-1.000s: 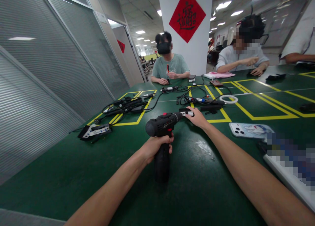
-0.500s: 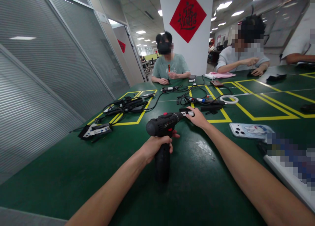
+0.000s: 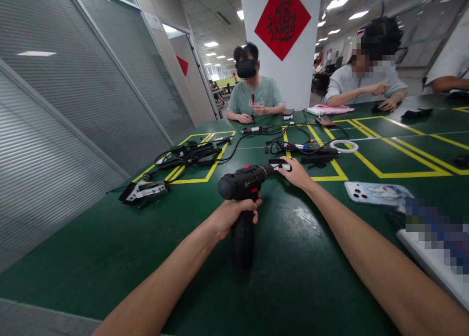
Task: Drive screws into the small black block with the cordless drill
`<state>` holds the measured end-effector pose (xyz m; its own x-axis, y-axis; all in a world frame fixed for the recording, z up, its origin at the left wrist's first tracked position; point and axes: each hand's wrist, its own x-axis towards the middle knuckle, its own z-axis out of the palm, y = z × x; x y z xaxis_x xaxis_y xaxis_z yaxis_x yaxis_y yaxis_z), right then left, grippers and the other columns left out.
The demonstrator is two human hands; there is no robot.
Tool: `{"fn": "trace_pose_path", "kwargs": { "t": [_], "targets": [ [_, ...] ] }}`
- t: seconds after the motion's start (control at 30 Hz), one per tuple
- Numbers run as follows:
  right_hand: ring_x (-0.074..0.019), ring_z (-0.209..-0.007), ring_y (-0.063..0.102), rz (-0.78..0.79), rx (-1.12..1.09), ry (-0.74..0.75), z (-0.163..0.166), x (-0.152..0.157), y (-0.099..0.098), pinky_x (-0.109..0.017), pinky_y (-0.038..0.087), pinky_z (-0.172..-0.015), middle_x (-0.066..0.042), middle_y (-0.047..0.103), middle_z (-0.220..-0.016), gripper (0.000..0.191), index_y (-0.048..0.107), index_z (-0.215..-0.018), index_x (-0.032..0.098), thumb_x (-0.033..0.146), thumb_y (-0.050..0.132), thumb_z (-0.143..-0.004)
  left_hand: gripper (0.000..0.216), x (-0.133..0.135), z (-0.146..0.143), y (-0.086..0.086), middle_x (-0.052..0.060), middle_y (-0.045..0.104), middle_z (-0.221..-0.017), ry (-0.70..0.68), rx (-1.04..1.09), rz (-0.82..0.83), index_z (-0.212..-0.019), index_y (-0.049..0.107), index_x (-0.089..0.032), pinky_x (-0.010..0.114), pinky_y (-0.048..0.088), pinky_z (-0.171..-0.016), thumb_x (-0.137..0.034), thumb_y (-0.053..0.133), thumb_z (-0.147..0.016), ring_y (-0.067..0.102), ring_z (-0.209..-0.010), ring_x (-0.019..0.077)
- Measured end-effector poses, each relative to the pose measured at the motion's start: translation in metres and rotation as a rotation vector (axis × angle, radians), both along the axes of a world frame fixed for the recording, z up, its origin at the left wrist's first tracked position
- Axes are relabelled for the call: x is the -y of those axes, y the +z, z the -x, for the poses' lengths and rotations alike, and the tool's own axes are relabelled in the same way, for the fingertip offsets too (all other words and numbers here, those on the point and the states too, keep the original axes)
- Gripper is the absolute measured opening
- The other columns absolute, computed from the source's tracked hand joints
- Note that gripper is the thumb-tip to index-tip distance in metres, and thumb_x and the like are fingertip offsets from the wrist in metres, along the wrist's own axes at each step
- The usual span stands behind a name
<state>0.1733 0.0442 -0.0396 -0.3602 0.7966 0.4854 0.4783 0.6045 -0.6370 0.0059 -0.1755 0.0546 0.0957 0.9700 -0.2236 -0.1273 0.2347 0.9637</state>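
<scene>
Big green table (image 3: 110, 258) with yellow tape boxes marked on it. Off to the left there's a tangle of black cables (image 3: 190, 155) sitting across one yellow line, and nearer the table edge a black-and-white tool (image 3: 144, 191). Middle of the table has more wires (image 3: 296, 143) and a white ring (image 3: 344, 146). A phone (image 3: 377, 193) in a cartoon case lies face down on the right. Across the table a person in a green shirt (image 3: 256, 99) holds something red, and beside them a person in grey (image 3: 362, 84) leans on the table. Behind them, a white pillar with a red sign (image 3: 282, 19).
</scene>
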Motion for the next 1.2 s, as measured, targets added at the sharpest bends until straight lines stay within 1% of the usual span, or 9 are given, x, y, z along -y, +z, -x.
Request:
{"fn": "trace_pose_path", "kwargs": {
  "t": [0.17, 0.43, 0.77, 0.97, 1.2],
  "targets": [
    [-0.0203, -0.091, 0.056, 0.002, 0.002, -0.002, -0.0002, -0.0004, -0.0001, -0.033, 0.042, -0.086, -0.006, 0.052, -0.102, 0.044, 0.051, -0.12, 0.027, 0.033, 0.056, -0.076, 0.024, -0.0002, 0.0011, -0.0018, 0.005, 0.055, -0.088, 0.005, 0.0, 0.002, -0.093, 0.056, -0.012, 0.026, 0.043, -0.057, -0.014, 0.055, -0.069, 0.054, -0.054, 0.0092],
    [-0.0205, -0.09, 0.056, 0.013, 0.013, 0.004, -0.0005, 0.0002, 0.001, -0.033, 0.042, -0.085, -0.006, 0.051, -0.101, 0.044, 0.051, -0.12, 0.027, 0.034, 0.056, -0.077, 0.025, -0.0008, 0.0007, -0.0018, 0.003, 0.053, -0.087, -0.025, 0.003, -0.034, -0.095, 0.056, -0.012, 0.025, 0.043, -0.057, -0.014, 0.054, -0.07, 0.054, -0.055, 0.0088],
    [-0.0199, -0.089, 0.056, 0.002, 0.029, -0.002, -0.0002, -0.0003, 0.0011, -0.033, 0.042, -0.085, -0.006, 0.052, -0.101, 0.045, 0.051, -0.121, 0.027, 0.034, 0.056, -0.077, 0.024, -0.0004, 0.0017, -0.0028, 0.003, 0.053, -0.082, -0.008, 0.002, -0.009, -0.093, 0.055, -0.012, 0.025, 0.042, -0.056, -0.014, 0.056, -0.069, 0.054, -0.054, 0.0093],
    [-0.0203, -0.089, 0.056, 0.006, 0.026, -0.011, -0.0001, 0.0, 0.001, -0.033, 0.042, -0.085, -0.006, 0.051, -0.102, 0.045, 0.051, -0.12, 0.026, 0.034, 0.056, -0.077, 0.026, -0.0002, 0.0004, 0.0001, 0.004, 0.054, -0.087, -0.015, 0.004, -0.014, -0.094, 0.054, -0.012, 0.024, 0.041, -0.055, -0.014, 0.055, -0.069, 0.053, -0.053, 0.0087],
    [-0.0207, -0.093, 0.055, -0.003, 0.014, -0.006, -0.0001, 0.0, 0.0015, -0.034, 0.041, -0.088, -0.006, 0.052, -0.104, 0.045, 0.051, -0.12, 0.025, 0.034, 0.057, -0.076, 0.027, 0.0003, -0.0014, 0.0035, 0.004, 0.055, -0.085, -0.009, -0.005, -0.006, -0.094, 0.055, -0.012, 0.025, 0.042, -0.056, -0.014, 0.055, -0.067, 0.053, -0.053, 0.0087]
  ]
}}
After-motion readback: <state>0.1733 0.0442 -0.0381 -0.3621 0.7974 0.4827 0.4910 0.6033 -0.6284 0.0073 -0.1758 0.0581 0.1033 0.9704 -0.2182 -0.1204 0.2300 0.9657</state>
